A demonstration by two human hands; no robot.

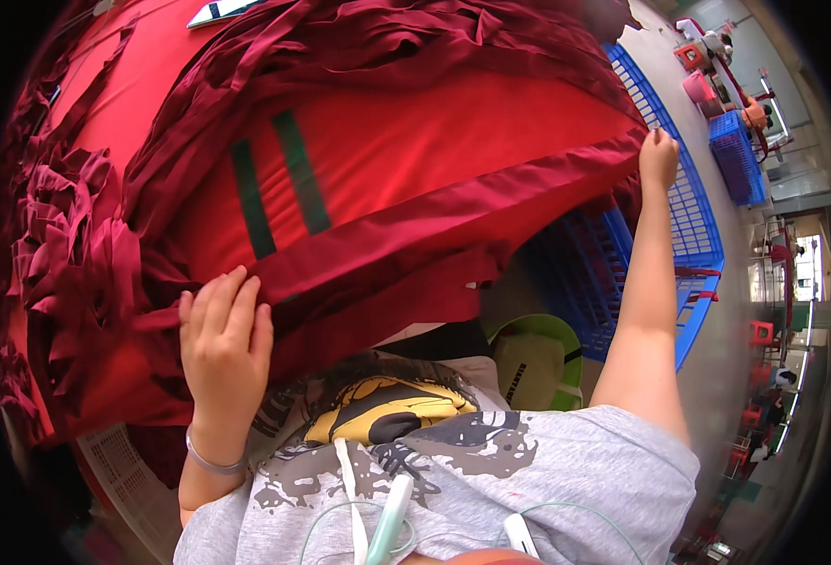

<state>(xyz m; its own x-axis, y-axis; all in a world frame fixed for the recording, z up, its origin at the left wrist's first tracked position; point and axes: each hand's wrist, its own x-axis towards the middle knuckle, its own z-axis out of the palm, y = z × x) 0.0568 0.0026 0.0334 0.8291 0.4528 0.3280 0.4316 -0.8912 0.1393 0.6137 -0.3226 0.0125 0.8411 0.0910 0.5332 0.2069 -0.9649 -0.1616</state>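
Note:
A long, shiny dark red fabric strip [472, 200] stretches slantwise across the bright red cloth [425, 122] in front of me. At its far right end, my right hand [659, 158] pinches the strip with closed fingers, arm reaching out over the blue basket. My left hand [220, 330] lies palm down near the strip's left end, its fingers stretched out and resting on the fabric. Two dark green bands [254, 200] lie on the red cloth beyond that hand. Loose dark red strips [72, 221] are heaped at the left, and more gathered fabric [378, 42] runs along the far side.
A blue plastic basket [703, 212] stands at the right, below my right arm. A green-rimmed container [575, 344] sits near my lap. At lower left is a pale slotted basket [119, 461]. Another blue crate [737, 160] and people at work appear farther right.

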